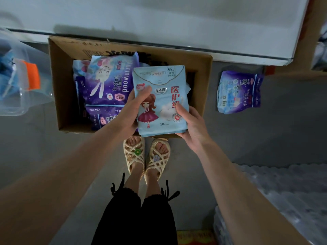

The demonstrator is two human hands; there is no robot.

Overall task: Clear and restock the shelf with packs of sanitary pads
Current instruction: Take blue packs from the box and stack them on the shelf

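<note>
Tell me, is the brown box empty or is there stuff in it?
Not empty. The cardboard box is open at the top, and several purple packs lie inside it.

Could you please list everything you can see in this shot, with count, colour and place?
Light blue pack: one, light blue with a cartoon girl, held above the box.
Purple packs: at least three, purple, inside the box.
Loose purple pack: one, purple, on the floor right of the box.
Cardboard box: one, brown, open, on the floor below the shelf edge.
Shelf: one, white, across the top.
Clear plastic bin: one, clear with an orange part, far left.
Sandals: two, cream, on the feet.
Left hand: grips the pack's left edge.
Right hand: grips its right edge.
</note>
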